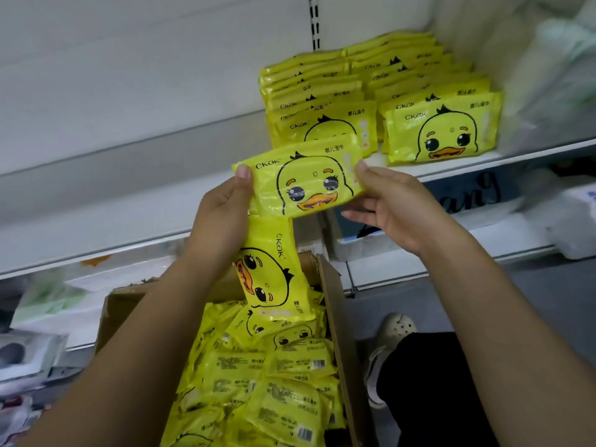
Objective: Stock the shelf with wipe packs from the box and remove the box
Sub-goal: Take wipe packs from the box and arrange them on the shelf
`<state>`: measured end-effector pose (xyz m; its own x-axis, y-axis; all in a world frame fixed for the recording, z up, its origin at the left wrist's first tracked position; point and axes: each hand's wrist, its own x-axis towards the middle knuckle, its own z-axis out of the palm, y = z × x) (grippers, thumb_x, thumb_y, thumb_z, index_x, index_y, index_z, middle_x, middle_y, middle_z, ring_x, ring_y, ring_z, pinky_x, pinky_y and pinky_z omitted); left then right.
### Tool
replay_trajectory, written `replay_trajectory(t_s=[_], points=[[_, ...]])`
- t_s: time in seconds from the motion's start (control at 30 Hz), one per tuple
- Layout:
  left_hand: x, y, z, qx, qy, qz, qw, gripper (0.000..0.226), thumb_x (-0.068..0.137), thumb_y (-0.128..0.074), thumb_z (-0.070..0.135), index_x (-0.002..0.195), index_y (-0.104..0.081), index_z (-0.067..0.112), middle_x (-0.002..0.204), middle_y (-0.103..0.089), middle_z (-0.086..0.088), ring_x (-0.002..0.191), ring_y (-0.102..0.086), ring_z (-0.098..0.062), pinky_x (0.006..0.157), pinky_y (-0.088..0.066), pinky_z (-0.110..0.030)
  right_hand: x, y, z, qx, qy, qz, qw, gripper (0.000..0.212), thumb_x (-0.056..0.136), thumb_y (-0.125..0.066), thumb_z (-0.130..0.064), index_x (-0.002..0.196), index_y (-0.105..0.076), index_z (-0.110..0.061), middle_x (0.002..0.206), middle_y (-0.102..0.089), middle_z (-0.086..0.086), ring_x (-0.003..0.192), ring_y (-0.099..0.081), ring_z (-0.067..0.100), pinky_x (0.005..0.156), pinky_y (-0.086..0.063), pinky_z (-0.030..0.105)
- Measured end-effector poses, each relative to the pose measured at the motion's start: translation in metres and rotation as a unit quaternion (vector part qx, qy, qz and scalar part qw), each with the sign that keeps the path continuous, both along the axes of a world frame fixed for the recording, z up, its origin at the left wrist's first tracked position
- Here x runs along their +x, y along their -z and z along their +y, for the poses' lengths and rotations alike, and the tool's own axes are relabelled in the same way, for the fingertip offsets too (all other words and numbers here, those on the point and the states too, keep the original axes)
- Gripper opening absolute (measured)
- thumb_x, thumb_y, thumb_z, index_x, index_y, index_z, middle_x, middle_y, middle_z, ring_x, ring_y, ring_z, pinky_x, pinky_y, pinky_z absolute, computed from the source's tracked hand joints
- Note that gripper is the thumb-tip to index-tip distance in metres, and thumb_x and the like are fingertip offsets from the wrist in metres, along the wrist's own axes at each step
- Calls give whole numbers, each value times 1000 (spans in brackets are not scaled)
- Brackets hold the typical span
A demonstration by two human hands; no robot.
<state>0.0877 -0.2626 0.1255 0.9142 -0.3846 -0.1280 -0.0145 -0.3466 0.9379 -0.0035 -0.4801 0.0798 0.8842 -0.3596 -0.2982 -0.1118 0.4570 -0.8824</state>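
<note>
Above the box (pixel 339 321), the left hand (pixel 222 217) and right hand (pixel 398 206) pinch a wipe pack (pixel 309 180) by its ends, the left also clutching a second pack (pixel 274 275).

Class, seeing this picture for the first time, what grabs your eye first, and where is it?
A bright yellow duck-face wipe pack, held mid-frame between the left hand and right hand. Matching packs stand in rows on the upper-right shelf, and more fill the open cardboard box below.
</note>
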Motion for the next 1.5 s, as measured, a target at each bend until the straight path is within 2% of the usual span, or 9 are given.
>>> replay_trajectory(t_s=[0.17, 0.43, 0.63, 0.77, 0.9, 1.07, 1.2, 1.3, 1.5], points=[[9, -8, -15, 33, 26, 28, 999, 47, 102, -40, 57, 90, -74, 26, 75, -77, 12, 58, -70, -5, 50, -51, -17, -1, 10, -10, -44, 67, -43, 996, 15, 97, -65, -20, 104, -71, -8, 106, -62, 23, 94, -64, 26, 77, -58, 27], [5, 6, -8, 13, 63, 130, 989, 33, 101, -58, 34, 89, -72, 6, 54, -64, 4, 38, -54, -7, 42, -43, -16, 3, 6, -13, -46, 109, -51, 992, 13, 97, -64, -21, 104, -71, -12, 95, -64, 16, 82, -60, 21, 69, -56, 23], [16, 5, -14, 31, 61, 55, 996, 31, 101, -58, 38, 93, -79, 17, 81, -78, -5, 58, -69, -14, 55, -55, -24, 5, 7, -17, -125, 178, -26, 976, 13, 93, -71, -27, 96, -75, -15, 88, -76, -2, 74, -70, 10, 61, -53, 22], [34, 1, -25, 73, 76, 11, 994, 42, 100, -59, 47, 100, -76, 9, 93, -77, -18, 79, -73, -42, 80, -61, -48, 10, 14, -16, -172, 252, -8, 952, 14, 86, -79, -31, 83, -74, -19, 75, -71, 1, 59, -60, 11, 55, -47, 21], [46, -2, -41, 144, 80, -31, 986, 45, 100, -58, 47, 92, -73, 5, 66, -61, -12, 55, -51, -20, 60, -45, -27, 16, 20, -18, -220, 284, -1, 933, 16, 83, -83, -27, 73, -70, -28, 66, -65, 4, 54, -56, 16, 55, -50, 28], [61, 8, -58, 133, 71, -62, 987, 47, 100, -59, 46, 92, -72, 2, 72, -57, -15, 62, -48, -21, 64, -41, -31, 30, 32, -21, -280, 323, 24, 904, 14, 80, -83, -38, 75, -73, -30, 79, -67, 16, 71, -63, 33, 74, -58, 44], [64, 19, -67, 104, 46, -73, 991, 43, 102, -59, 36, 90, -70, -4, 70, -52, -13, 59, -44, -18, 52, -37, -22, 37, 33, -20, -277, 328, 42, 902, 15, 77, -80, -44, 83, -67, -41, 81, -67, -3, 76, -70, 29, 72, -59, 51], [65, 30, -69, 93, 24, -58, 994, 45, 102, -61, 32, 75, -62, -4, 55, -43, -3, 46, -35, -13, 44, -30, -18, 38, 37, -15, -302, 327, 44, 895, 23, 77, -82, -40, 89, -64, -35, 81, -64, -6, 77, -70, 25, 72, -60, 48], [73, 39, -71, 91, -15, -78, 993, 36, 93, -71, 44, 78, -75, 12, 65, -59, -2, 58, -48, -16, 66, -41, -28, 40, 44, -4, -360, 221, 35, 906, 22, 82, -83, -25, 100, -71, -19, 82, -69, -9, 72, -61, -1, 75, -54, 22]])
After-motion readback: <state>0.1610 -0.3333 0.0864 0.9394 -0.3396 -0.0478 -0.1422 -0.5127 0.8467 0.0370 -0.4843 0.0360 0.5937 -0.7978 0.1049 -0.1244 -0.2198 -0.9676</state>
